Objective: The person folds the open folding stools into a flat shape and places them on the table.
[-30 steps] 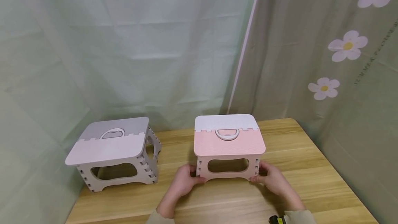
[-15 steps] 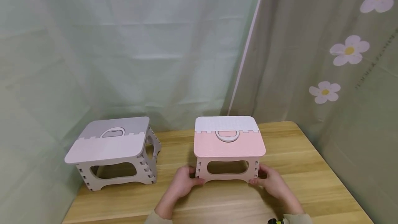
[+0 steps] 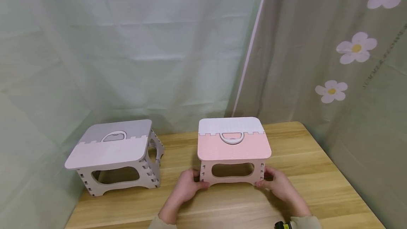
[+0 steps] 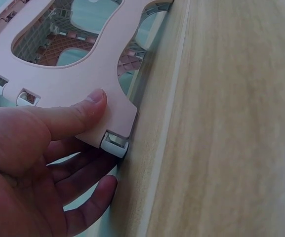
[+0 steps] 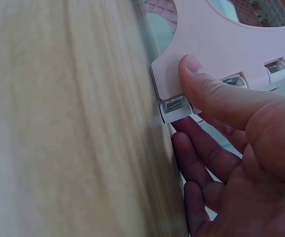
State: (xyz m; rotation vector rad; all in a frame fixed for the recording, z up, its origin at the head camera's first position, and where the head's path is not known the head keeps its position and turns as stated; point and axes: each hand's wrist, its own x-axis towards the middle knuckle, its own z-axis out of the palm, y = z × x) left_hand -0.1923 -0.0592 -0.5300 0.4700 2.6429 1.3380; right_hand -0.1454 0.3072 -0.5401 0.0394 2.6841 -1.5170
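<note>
- Plastic folding stool in pink and white [image 3: 233,152] stands upright on a wood-grain tabletop [image 3: 321,183], between the person's two hands; its flat, round-cornered top is split by a notched, jigsaw-like seam and looks finely rippled.
- Carry handle [image 3: 232,142], white and half-moon shaped, lies flush in that top.
- Front leg panel [image 4: 58,84], smooth and pale pink, has a wide oval cut-out; through it shows a ribbed lattice [image 4: 68,47]. Whitish hinge pieces [image 4: 113,143] sit in square slots along its side edges.
- Left hand [image 3: 187,187] pinches the lower left corner of the panel: thumb pressed to the front face, other fingers bent behind the edge, the little finger apart.
- Right hand [image 3: 279,187] pinches the opposite corner likewise, thumb in front, fingers bent and slightly parted behind.
- Grey and lilac folding stool [image 3: 111,153] stands to the left, apart from both hands, with matching seam and handle.
- Fabric curtain [image 3: 159,52] hangs creased behind, with flower prints [image 3: 356,47]; the topmost flower is cut off, and the slanting lettering [image 3: 386,57] is hard to read.
- Some fingertips are hidden behind the panel; the beige sleeves [image 3: 162,223] are cropped below.
</note>
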